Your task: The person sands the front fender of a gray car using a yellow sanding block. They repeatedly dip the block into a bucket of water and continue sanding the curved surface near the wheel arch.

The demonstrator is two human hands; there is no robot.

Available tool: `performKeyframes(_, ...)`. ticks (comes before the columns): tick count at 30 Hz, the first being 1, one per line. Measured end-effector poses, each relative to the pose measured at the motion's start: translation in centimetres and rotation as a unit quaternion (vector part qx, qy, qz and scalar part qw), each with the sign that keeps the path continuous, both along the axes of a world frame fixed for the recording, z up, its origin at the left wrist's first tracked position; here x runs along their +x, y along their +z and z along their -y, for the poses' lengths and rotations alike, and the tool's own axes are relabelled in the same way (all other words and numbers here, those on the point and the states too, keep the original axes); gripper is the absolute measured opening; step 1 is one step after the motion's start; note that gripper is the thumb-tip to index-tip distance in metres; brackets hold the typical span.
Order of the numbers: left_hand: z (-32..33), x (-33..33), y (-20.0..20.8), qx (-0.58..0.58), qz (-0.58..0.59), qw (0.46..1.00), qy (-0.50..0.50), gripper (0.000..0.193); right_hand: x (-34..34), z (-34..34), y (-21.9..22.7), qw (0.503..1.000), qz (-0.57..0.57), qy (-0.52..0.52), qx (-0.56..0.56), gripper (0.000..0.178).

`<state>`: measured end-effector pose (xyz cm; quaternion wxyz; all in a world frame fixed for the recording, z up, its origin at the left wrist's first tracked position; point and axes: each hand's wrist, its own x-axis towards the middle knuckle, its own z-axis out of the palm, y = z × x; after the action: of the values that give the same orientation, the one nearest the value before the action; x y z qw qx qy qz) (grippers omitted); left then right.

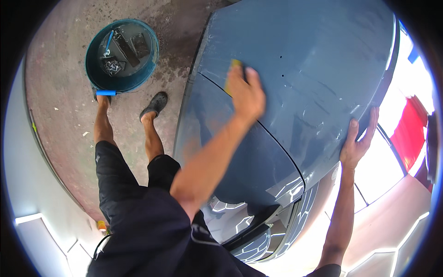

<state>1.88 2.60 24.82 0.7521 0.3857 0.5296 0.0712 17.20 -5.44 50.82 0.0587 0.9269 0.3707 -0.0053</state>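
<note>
My left hand (pixel 247 94) is closed over a thin yellow pad (pixel 228 87), pressing it on a grey-blue car body panel (pixel 318 51) beside a dark seam. The hand is slightly blurred, and most of the pad is hidden under it. The panel looks wet, with streaks and pale smears. On the panel's right edge rests my right hand (pixel 357 145), fingers spread and holding nothing. Below the seam lies a second grey-blue panel (pixel 249 161), partly covered by my left forearm. Two small dark holes sit in the upper panel.
A round teal tub (pixel 89 60) of murky water stands on the stained concrete floor (pixel 55 106) at the upper left. In it lie a long dark block (pixel 125 47), dark pads and a blue stick-like thing (pixel 109 42). Glossy dark glass (pixel 226 212) lies near my torso.
</note>
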Motion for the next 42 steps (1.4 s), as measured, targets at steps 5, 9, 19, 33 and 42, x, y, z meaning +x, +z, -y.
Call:
performKeyframes(5, 2.2, -0.2, 6.4, 0.043, 0.028, 0.996, -0.077, 0.080, -0.2, 0.4, 0.2, 1.000, 0.011, -0.002, -0.001, 0.071)
performKeyframes(9, -0.7, 0.2, 1.5, -0.080, -0.013, 0.995, -0.049, 0.081, -0.5, -0.1, 0.0, 1.000, 0.011, -0.009, 0.002, 0.071)
performKeyframes(19, 1.4, 0.1, 2.3, 0.014, -0.024, 1.000, 0.006, 0.077, -0.2, -0.3, 0.2, 1.000, 0.013, -0.013, -0.001, 0.072)
performKeyframes(33, 2.9, -0.8, 6.4, 0.035, 0.004, 0.992, -0.121, 0.084, -0.3, 0.9, 0.3, 0.999, 0.003, -0.039, 0.003, 0.070)
performKeyframes(42, 1.8, -0.7, -9.3, -0.013, -0.065, 0.993, -0.102, 0.080, 0.1, 1.1, -0.9, 0.997, -0.021, -0.035, 0.058, 0.077)
